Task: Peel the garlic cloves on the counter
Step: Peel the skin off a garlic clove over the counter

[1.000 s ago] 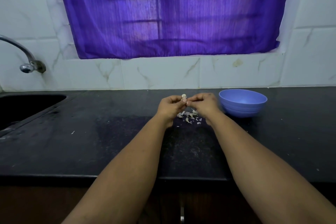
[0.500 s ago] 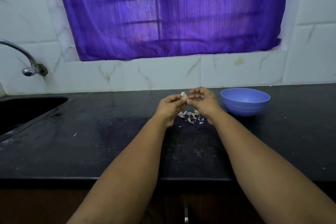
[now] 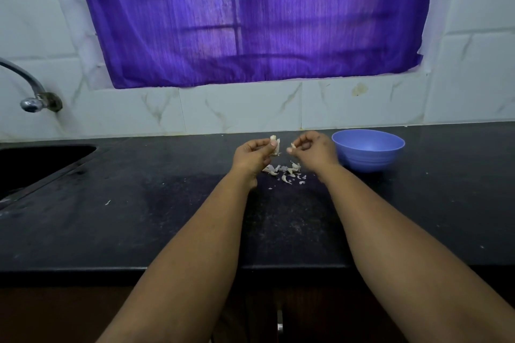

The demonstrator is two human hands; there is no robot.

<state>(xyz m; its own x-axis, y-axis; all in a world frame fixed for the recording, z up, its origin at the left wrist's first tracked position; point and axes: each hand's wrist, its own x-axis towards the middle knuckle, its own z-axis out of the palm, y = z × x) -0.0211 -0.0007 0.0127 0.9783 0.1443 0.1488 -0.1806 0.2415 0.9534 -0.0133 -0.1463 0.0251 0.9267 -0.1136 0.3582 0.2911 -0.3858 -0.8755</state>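
The garlic clove (image 3: 274,145) is held up above the counter (image 3: 139,231), pinched between the thumb and curled fingers of the left hand (image 3: 255,154); pale skin hangs loose from its right side; the right hand (image 3: 312,150) is just beside it, a small gap between the two, its thumb and forefinger pinching a small scrap of peel (image 3: 292,145); the other fingers of that hand are curled in toward the palm. Both forearms reach forward from the near edge of the counter, bare to the bottom of the view. Under the hands, on the dark counter, lies a small heap of peels (image 3: 284,172), white and pale purple, scattered between the two wrists; whether any whole cloves lie among them cannot be told. Just to the right of the right hand stands a blue bowl (image 3: 367,152), upright, near the back wall; what it holds cannot be seen. To the far left is a sink (image 3: 36,161) sunk into the counter, a metal tap (image 3: 32,92) curving over it from the tiled wall (image 3: 250,108); above the tiles hangs a purple curtain (image 3: 250,22) over a barred window.
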